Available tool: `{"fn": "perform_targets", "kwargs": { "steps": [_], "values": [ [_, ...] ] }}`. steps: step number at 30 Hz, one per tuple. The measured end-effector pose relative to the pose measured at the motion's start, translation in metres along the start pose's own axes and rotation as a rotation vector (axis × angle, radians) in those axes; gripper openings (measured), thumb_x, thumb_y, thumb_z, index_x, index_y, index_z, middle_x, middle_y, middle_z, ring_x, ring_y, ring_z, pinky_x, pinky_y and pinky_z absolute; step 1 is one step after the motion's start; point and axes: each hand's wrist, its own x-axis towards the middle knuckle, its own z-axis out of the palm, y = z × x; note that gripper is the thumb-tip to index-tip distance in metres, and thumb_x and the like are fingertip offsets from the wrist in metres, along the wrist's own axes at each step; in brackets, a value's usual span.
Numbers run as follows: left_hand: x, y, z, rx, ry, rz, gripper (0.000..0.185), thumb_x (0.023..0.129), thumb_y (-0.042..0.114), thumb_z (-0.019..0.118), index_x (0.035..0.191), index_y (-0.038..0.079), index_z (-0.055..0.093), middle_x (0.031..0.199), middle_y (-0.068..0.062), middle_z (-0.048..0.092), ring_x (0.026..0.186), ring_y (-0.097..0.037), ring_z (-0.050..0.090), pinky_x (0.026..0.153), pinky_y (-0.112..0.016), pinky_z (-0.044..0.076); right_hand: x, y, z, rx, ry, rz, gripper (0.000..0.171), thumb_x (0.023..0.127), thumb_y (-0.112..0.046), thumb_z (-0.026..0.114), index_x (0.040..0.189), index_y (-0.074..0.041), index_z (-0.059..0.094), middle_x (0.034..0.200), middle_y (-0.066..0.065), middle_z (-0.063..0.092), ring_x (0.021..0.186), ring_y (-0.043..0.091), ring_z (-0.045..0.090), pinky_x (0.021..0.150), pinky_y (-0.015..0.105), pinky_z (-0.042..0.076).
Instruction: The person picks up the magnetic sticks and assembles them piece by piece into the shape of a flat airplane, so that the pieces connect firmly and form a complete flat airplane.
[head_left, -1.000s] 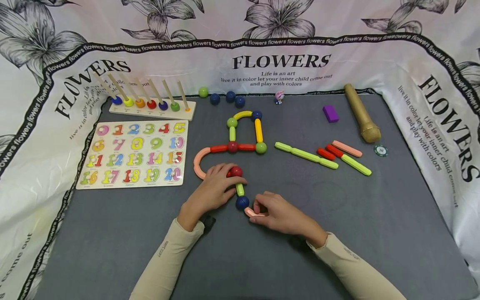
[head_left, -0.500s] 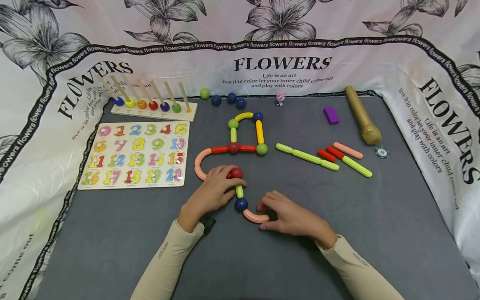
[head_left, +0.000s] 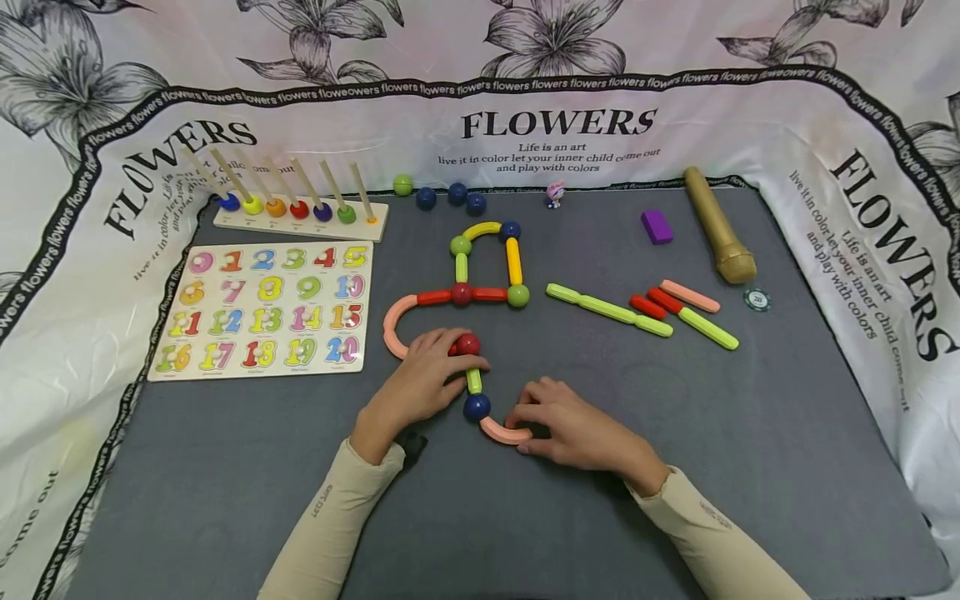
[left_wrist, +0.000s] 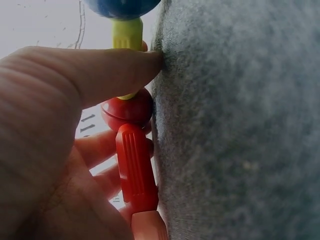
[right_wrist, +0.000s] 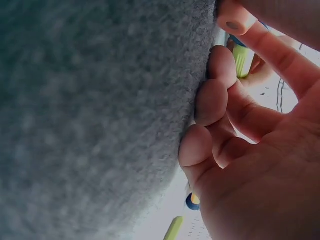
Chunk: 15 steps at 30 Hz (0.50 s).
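Note:
My left hand (head_left: pixel 422 377) holds part of a chain of magnetic building rods and balls. In the left wrist view its thumb crosses a light green rod (left_wrist: pixel 127 34), with fingers behind a red ball (left_wrist: pixel 127 110) and a red rod (left_wrist: pixel 135 167). Below the green rod sits a blue ball (head_left: pixel 477 407). A curved peach rod (head_left: pixel 501 432) runs from that ball toward my right hand (head_left: pixel 581 429), whose thumb and index finger pinch its free end. Another curved peach rod (head_left: pixel 393 321) links the chain to a closed frame of rods and balls, including a red ball (head_left: pixel 462 293).
Loose green rods (head_left: pixel 609 310), red rods (head_left: pixel 647 307) and a straight peach rod (head_left: pixel 690 296) lie right of the frame. Behind are a purple block (head_left: pixel 657 227), gold microphone (head_left: pixel 718 227) and several balls (head_left: pixel 426 198). A number board (head_left: pixel 258 312) and peg stand (head_left: pixel 300 223) lie left.
My right hand let go of the curved peach rod, drew back slightly right with parted fingers, then closed on its free end. The left hand keeps its hold.

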Motion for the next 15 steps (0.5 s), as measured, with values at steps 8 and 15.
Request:
{"fn": "perform_targets", "kwargs": {
  "steps": [8,15],
  "values": [
    [-0.001,-0.001,-0.002,0.004,0.002,0.028,0.029,0.1,0.003,0.069,0.123,0.019,0.079,0.149,-0.021,0.055,0.14,-0.042,0.049,0.12,-0.058,0.032,0.007,-0.012,-0.022,0.106,-0.147,0.091,0.032,0.099,-0.034,0.08,0.127,-0.02,0.074,0.116,-0.008,0.061,0.105,0.014,0.052,0.09,0.04,0.047],
    [-0.003,-0.004,-0.003,0.022,0.014,0.062,0.029,0.101,0.007,0.072,0.128,0.017,0.079,0.149,-0.022,0.056,0.139,-0.042,0.05,0.12,-0.058,0.034,0.015,-0.022,-0.029,0.033,-0.25,0.147,0.033,0.097,-0.031,0.083,0.127,-0.021,0.074,0.113,-0.007,0.057,0.103,0.015,0.049,0.089,0.04,0.045]
  ]
}}
